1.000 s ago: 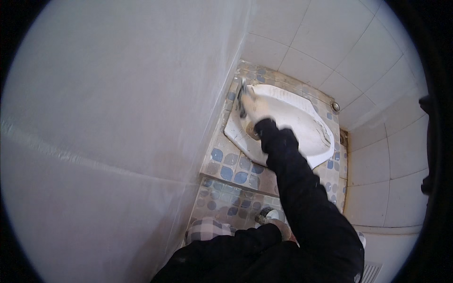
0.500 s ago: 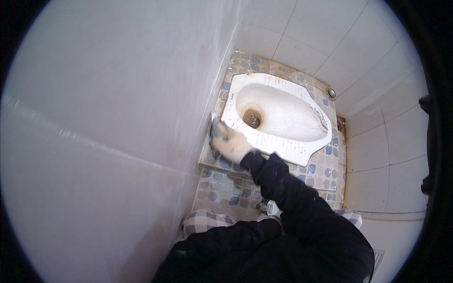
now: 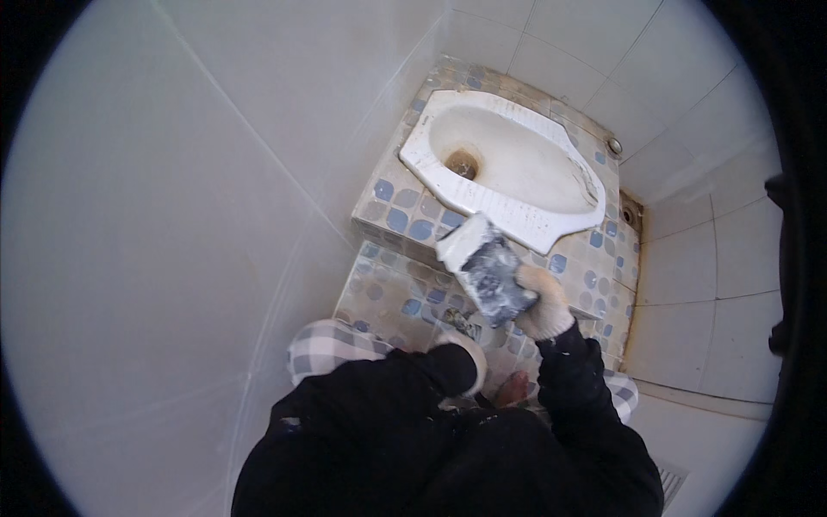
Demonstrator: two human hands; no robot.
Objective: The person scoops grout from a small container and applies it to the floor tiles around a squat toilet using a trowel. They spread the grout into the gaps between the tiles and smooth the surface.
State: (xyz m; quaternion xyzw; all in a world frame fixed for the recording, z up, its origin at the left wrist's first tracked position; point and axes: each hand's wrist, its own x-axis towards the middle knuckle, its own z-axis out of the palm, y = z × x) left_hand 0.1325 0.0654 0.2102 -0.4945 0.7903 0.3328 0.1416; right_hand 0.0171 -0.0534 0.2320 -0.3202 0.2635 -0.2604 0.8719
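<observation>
In a pale glove, my right hand [image 3: 544, 303] is closed on a flat, dark scraper [image 3: 495, 280] smeared with white paste, thickest along its far edge. The scraper is above the front edge of the tiled step [image 3: 409, 207], near the front rim of a white squat toilet [image 3: 439, 168]. Lower down, close to my body, my left hand [image 3: 463, 355] is also gloved, its fingers mostly hidden. Just beyond it shows a small, mottled, paste-smeared thing [image 3: 463, 323]; I cannot tell whether the left hand holds it.
A smooth grey wall [image 3: 172, 215] rises close on my left. Tiled walls [image 3: 586, 52] enclose the back and right. A round metal fitting [image 3: 614, 146] and a drain opening [image 3: 631, 214] are along the right side. My knee in checked trousers [image 3: 336, 345] is beside the left wall.
My right hand has drawn back from the foot of the left wall, moving right and nearer with the scraper. The left hand now shows beyond its sleeve. The view has shifted.
</observation>
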